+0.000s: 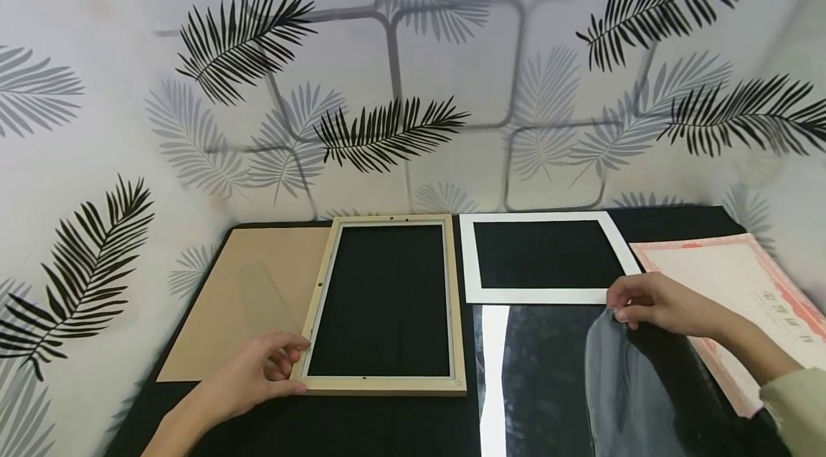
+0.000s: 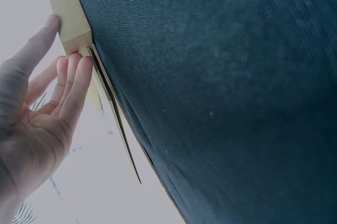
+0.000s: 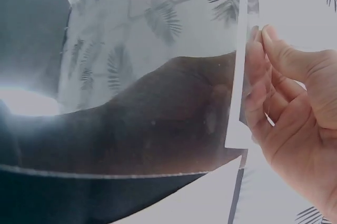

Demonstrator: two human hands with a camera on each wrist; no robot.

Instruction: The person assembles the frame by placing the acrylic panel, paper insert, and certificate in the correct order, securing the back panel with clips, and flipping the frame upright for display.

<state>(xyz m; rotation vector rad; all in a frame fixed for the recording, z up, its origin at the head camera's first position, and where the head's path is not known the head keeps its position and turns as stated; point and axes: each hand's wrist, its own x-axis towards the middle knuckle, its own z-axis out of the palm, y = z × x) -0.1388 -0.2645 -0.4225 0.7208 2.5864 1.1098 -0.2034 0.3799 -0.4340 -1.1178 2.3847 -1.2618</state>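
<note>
My left hand (image 1: 248,374) holds the near left corner of a light wooden picture frame (image 1: 457,313), thumb against its front side and fingers at its left side. The left wrist view shows the thumb and fingertips at the corner of the frame (image 2: 67,13). Between thumb and fingers, my right hand (image 1: 654,303) pinches the far edge of a clear plastic sheet (image 1: 548,378), near the front right corner of a white mat (image 1: 538,295). In the right wrist view the sheet (image 3: 131,92) stretches left from the pinching fingers and mirrors the patterned curtain.
A tan backing board (image 1: 206,313) with a narrow stand leg (image 1: 261,299) lies left of the frame. At the right lies a pink-bordered certificate (image 1: 703,260), partly behind my right forearm. Everything rests on a black cloth (image 1: 361,428), with a leaf-patterned curtain (image 1: 452,69) behind.
</note>
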